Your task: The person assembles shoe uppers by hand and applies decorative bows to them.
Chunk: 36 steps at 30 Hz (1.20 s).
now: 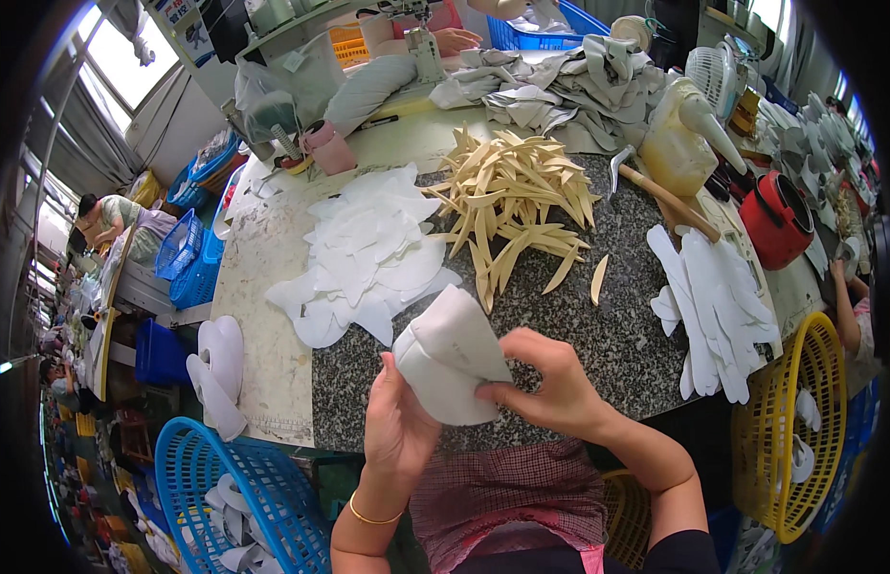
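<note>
Between my two hands is a curved piece of white-grey shoe upper (452, 359), held up over the near edge of the speckled stone slab. My left hand (399, 421) grips its lower left side, thumb on the near face. On the right edge my right hand (552, 385) pinches it between thumb and fingers. Beyond it lies a pile of thin white cut pieces (373, 244), and beside that a heap of tan crescent-shaped foam strips (517, 187). One tan strip (599, 279) lies apart on the slab (617, 335).
Right of the slab are long white strips (718, 306), a hammer (670, 201), a glue bottle (684, 139) and a red pot (776, 220). A blue basket (239, 497) and a yellow basket (789, 430) flank me. Grey pieces (569, 86) and a sewing machine (424, 48) stand at the back.
</note>
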### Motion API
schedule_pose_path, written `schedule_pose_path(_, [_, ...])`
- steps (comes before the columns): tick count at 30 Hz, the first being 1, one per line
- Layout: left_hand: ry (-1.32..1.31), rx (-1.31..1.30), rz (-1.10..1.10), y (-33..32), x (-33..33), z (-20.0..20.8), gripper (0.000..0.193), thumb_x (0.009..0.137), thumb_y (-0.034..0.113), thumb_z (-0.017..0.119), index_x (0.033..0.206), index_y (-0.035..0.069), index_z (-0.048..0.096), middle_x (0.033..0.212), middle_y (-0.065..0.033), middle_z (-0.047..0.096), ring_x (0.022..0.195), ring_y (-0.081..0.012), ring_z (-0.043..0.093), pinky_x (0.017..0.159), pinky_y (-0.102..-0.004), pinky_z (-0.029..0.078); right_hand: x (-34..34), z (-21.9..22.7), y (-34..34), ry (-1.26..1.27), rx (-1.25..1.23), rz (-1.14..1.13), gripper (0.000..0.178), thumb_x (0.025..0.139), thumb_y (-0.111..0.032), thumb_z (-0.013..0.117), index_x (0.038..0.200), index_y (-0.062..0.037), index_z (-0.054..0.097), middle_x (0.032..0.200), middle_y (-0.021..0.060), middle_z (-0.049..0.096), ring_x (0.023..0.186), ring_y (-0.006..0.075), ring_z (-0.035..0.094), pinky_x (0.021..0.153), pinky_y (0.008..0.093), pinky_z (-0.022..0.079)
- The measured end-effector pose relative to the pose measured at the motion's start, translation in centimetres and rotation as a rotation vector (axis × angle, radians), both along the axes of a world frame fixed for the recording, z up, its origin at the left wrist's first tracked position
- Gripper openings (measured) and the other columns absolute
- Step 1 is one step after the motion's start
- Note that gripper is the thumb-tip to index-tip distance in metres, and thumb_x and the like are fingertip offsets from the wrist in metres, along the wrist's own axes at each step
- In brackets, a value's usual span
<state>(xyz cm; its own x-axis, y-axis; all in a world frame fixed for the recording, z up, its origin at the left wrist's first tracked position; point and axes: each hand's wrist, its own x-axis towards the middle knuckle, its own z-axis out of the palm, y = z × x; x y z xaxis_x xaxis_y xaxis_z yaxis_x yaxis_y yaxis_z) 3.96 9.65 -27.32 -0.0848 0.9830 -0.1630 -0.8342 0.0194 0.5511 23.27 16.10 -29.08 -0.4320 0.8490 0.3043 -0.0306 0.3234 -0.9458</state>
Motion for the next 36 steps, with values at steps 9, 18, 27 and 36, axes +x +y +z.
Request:
schedule_pose_path(9, [-0.112, 0.205, -0.087, -2.5, -4.1, -5.7, 0.061, 0.108, 0.055, 0.032, 0.131, 0.002, 0.052, 0.127, -0.0138, 0.062, 0.118, -0.0258, 0.062, 0.102, -0.0434, 0.050, 1.1, -0.7, -1.5, -0.315, 1.196, -0.026, 0.017, 0.084, -0.017, 0.075, 0.100, -0.0101, 0.075, 0.086, -0.0031, 0.061, 0.078, 0.0103, 0.063, 0.079, 0.0306, 0.049])
schedule_pose_path(18, [0.472, -0.172, 0.131, -3.1, -0.4, -4.6, 0.067, 0.104, 0.065, 0.034, 0.118, 0.004, 0.056, 0.098, -0.0045, 0.064, 0.084, -0.0111, 0.064, 0.075, -0.0283, 0.055, 2.2, 0.8, -1.7, -0.421, 0.732, 0.330, 0.039, 0.084, -0.034, 0.076, 0.117, -0.0135, 0.069, 0.070, -0.0015, 0.053, 0.061, 0.0145, 0.058, 0.061, 0.0300, 0.042])
schedule_pose_path(27, [0.210, -0.056, -0.007, -3.7, -3.6, -4.3, 0.053, 0.108, 0.052, 0.040, 0.106, 0.003, 0.059, 0.099, -0.0103, 0.068, 0.085, -0.0152, 0.069, 0.075, -0.0319, 0.059, 3.1, 0.4, 0.6, -0.299, 0.411, 0.119, 0.029, 0.081, -0.008, 0.082, 0.073, -0.0055, 0.054, 0.069, 0.0000, 0.056, 0.057, 0.0122, 0.058, 0.052, 0.0270, 0.047])
schedule_pose_path(36, [0.208, -0.160, 0.026, -2.3, -2.3, -3.0, 0.055, 0.107, 0.054, 0.039, 0.114, 0.003, 0.057, 0.109, -0.0119, 0.067, 0.099, -0.0203, 0.069, 0.088, -0.0372, 0.058, 4.9, -0.7, 1.5, -0.049, -0.500, 0.254, 0.036, 0.089, -0.001, 0.076, 0.117, -0.0011, 0.054, 0.081, 0.0017, 0.066, 0.075, 0.0042, 0.058, 0.067, 0.0230, 0.047])
